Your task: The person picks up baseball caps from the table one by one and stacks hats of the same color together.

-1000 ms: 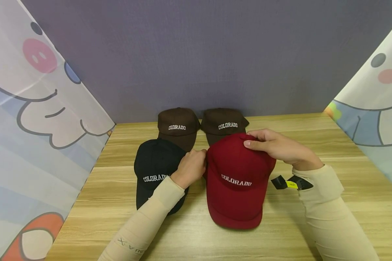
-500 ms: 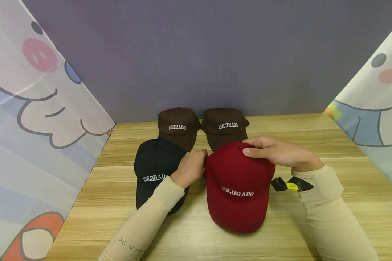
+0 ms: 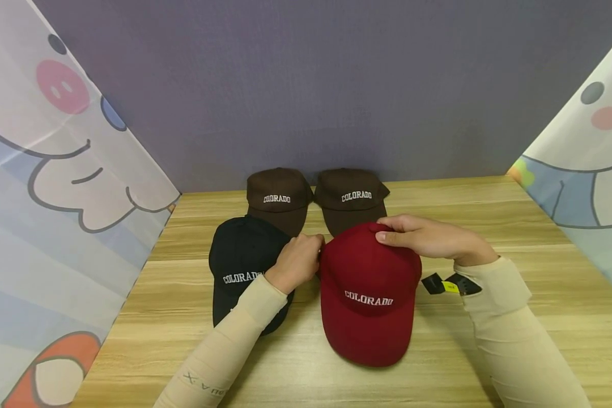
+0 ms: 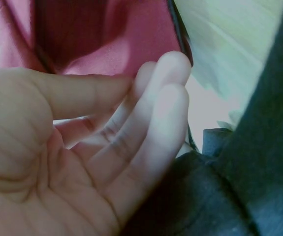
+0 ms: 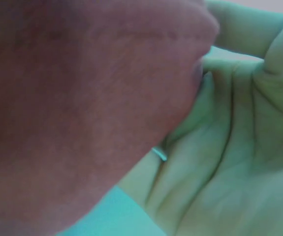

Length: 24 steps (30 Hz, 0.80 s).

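A red baseball cap (image 3: 369,283) with white COLORADO lettering is held brim toward me, right of the table's middle. My right hand (image 3: 433,238) pinches the top of its crown, thumb in front. My left hand (image 3: 297,262) is at the cap's left side; in the left wrist view its thumb and fingertips (image 4: 171,69) pinch the edge of the red fabric (image 4: 107,34). Beneath my left forearm a black cap (image 3: 239,255) lies partly hidden. Red cloth (image 5: 92,108) fills much of the right wrist view, beside my right palm (image 5: 230,162).
Two brown caps, a left one (image 3: 277,190) and a right one (image 3: 349,190), sit side by side at the back, against the grey wall (image 3: 316,85). Cartoon-printed panels (image 3: 56,187) flank the wooden table (image 3: 489,215). A black strap with a yellow tag (image 3: 451,286) hangs at my right wrist.
My right hand has lowered the red cap's crown a little and shifted slightly left, uncovering more of the right brown cap's brim. My left hand has stayed almost still.
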Tool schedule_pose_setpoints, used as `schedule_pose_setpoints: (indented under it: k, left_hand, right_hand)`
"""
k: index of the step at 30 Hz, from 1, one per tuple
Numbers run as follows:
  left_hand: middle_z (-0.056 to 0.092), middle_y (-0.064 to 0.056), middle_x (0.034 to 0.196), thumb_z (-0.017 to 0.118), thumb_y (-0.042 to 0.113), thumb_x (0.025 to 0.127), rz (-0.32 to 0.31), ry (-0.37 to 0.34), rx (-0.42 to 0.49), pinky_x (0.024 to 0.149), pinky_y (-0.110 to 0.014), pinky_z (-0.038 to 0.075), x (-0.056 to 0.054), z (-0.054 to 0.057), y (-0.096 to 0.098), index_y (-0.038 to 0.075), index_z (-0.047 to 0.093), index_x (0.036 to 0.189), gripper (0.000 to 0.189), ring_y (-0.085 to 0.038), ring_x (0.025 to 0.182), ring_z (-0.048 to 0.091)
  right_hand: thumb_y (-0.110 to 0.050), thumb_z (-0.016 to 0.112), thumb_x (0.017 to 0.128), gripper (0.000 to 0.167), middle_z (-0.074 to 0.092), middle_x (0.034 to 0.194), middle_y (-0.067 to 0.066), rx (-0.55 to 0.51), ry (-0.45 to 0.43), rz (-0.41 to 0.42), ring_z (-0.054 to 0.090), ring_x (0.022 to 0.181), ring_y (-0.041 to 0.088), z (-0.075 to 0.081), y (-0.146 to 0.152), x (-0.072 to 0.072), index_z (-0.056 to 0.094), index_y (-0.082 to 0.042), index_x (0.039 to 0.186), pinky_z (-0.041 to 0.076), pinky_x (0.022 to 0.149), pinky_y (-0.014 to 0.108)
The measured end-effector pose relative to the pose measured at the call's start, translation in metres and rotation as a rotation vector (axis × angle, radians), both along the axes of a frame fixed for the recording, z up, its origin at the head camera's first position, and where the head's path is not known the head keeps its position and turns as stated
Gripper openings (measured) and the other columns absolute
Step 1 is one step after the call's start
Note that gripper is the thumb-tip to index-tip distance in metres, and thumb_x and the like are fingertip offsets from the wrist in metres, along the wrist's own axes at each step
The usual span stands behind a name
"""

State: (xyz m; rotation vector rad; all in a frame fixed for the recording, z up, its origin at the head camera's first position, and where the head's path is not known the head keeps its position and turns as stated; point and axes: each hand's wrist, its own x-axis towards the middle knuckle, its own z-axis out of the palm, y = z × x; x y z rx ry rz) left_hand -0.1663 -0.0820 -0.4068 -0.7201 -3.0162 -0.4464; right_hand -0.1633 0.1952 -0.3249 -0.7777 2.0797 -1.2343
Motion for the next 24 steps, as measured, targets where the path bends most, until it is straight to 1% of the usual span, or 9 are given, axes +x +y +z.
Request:
schedule_pose_setpoints:
  k: [1, 3, 8, 12, 19, 24]
  left_hand:
    - [0.068, -0.004, 0.078, 0.068, -0.002, 0.091, -0.003, -0.002, 0.000, 0.051, -0.028, 0.045, 0.000, 0.000, 0.000, 0.012, 0.069, 0.093, 0.014, -0.018, 0.064, 0.064]
    - [0.067, -0.003, 0.078, 0.067, -0.002, 0.090, -0.011, 0.000, -0.003, 0.051, -0.028, 0.045, 0.000, 0.000, 0.000, 0.012, 0.069, 0.092, 0.014, -0.019, 0.067, 0.064]
    - [0.067, -0.003, 0.080, 0.069, -0.002, 0.089, -0.025, 0.009, -0.026, 0.054, -0.030, 0.047, 0.001, -0.001, 0.000, 0.012, 0.068, 0.091, 0.014, -0.021, 0.073, 0.067]
    - [0.069, -0.003, 0.083, 0.069, -0.002, 0.089, -0.020, 0.006, -0.038, 0.056, -0.031, 0.049, 0.000, -0.002, 0.000, 0.012, 0.069, 0.094, 0.015, -0.023, 0.076, 0.069]
    - [0.071, -0.004, 0.085, 0.068, -0.001, 0.089, -0.009, -0.006, -0.035, 0.057, -0.032, 0.050, 0.000, -0.002, 0.001, 0.013, 0.068, 0.097, 0.016, -0.023, 0.078, 0.070]
    - [0.070, -0.005, 0.082, 0.066, 0.002, 0.092, -0.010, 0.014, -0.047, 0.057, -0.034, 0.051, 0.000, -0.002, 0.001, 0.013, 0.068, 0.095, 0.012, -0.025, 0.078, 0.070]
  right_hand:
    - [-0.022, 0.049, 0.109, 0.029, 0.071, 0.108, 0.013, -0.002, 0.017, 0.006, 0.073, 0.093, 0.016, -0.001, 0.000, -0.001, 0.061, -0.002, 0.127, 0.058, 0.084, 0.031]
    - [-0.023, 0.049, 0.109, 0.029, 0.070, 0.106, 0.012, 0.011, 0.035, -0.008, 0.072, 0.092, 0.015, -0.003, -0.001, -0.002, 0.061, -0.002, 0.124, 0.058, 0.083, 0.030]
    - [-0.025, 0.049, 0.109, 0.029, 0.069, 0.106, 0.012, 0.042, 0.046, -0.056, 0.072, 0.092, 0.016, -0.005, -0.003, -0.004, 0.060, -0.003, 0.123, 0.058, 0.083, 0.031]
    - [-0.024, 0.048, 0.109, 0.028, 0.069, 0.103, 0.012, 0.048, 0.055, -0.069, 0.072, 0.089, 0.017, -0.007, -0.005, -0.005, 0.059, -0.002, 0.122, 0.059, 0.080, 0.032]
    - [-0.025, 0.048, 0.110, 0.026, 0.067, 0.098, 0.011, 0.087, 0.082, -0.088, 0.070, 0.084, 0.018, -0.010, -0.008, -0.007, 0.060, -0.003, 0.116, 0.059, 0.076, 0.033]
    - [-0.027, 0.051, 0.109, 0.024, 0.066, 0.098, 0.008, 0.142, 0.136, -0.116, 0.068, 0.086, 0.017, -0.012, -0.010, -0.006, 0.062, -0.006, 0.114, 0.057, 0.077, 0.032]
